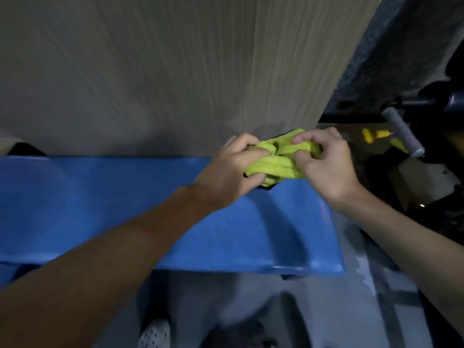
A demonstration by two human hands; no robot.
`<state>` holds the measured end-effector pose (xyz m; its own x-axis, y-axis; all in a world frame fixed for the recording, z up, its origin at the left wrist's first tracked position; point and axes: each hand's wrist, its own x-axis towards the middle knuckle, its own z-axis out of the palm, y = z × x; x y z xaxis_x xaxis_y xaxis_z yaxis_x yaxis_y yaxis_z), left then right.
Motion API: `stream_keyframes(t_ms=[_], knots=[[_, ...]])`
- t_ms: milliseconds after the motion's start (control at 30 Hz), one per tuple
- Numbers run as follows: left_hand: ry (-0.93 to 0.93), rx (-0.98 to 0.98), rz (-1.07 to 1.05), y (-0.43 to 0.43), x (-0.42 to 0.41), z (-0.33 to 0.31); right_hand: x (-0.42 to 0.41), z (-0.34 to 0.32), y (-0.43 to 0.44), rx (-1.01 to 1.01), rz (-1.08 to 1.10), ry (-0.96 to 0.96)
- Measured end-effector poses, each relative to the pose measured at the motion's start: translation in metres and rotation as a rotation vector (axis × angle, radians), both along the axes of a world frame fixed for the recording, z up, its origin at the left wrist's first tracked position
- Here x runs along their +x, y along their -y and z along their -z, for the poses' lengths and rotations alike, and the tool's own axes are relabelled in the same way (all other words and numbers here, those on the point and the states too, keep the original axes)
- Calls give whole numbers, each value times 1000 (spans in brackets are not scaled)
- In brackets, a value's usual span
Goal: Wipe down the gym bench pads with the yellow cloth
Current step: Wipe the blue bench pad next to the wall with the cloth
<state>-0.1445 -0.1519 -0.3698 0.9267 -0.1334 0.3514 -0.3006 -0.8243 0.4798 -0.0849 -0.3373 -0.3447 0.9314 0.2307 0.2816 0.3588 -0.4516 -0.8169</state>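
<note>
Your smooth blue vinyl gym bench pad (125,209) stretches just below the grip. At its far edge, your left hand (231,169) and right hand (326,169) pinch the bunched, soft yellow cloth (278,162) between them. It looks light and limp, so gather it under one palm. Beyond the grip stands a pale wood-grain panel (150,71).

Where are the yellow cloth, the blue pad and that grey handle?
yellow cloth (276,169): head view, bunched middle folds.
blue pad (100,209): head view, bare top surface.
grey handle (403,133): head view, mid shaft.
</note>
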Motion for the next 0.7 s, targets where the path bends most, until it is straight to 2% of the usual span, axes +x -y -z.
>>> stream_keyframes(t_ms=[100, 167, 233, 267, 300, 367, 433, 533, 700], knots=[[76, 4, 82, 9, 11, 67, 0, 66, 18, -79, 53, 8], [79, 123, 167, 10, 13, 110, 4, 110, 32, -228, 37, -101], [49, 217, 190, 10, 15, 147, 4, 148, 45, -587, 57, -213], [15, 235, 166, 8, 18, 162, 4, 163, 49, -761, 97, -206], [-27, 244, 123, 7, 21, 175, 4, 174, 49, -837, 122, -140], [-102, 270, 39, 3, 29, 195, 3, 188, 37, -783, 65, 35], [-115, 248, 10, 2, 34, 204, 6, 202, 22, -794, -39, 114], [-134, 89, -22, -3, 39, 204, 9, 218, 12, -951, -137, 110], [-200, 39, 9, -9, 35, 215, 6, 220, 20, -979, -146, 120]])
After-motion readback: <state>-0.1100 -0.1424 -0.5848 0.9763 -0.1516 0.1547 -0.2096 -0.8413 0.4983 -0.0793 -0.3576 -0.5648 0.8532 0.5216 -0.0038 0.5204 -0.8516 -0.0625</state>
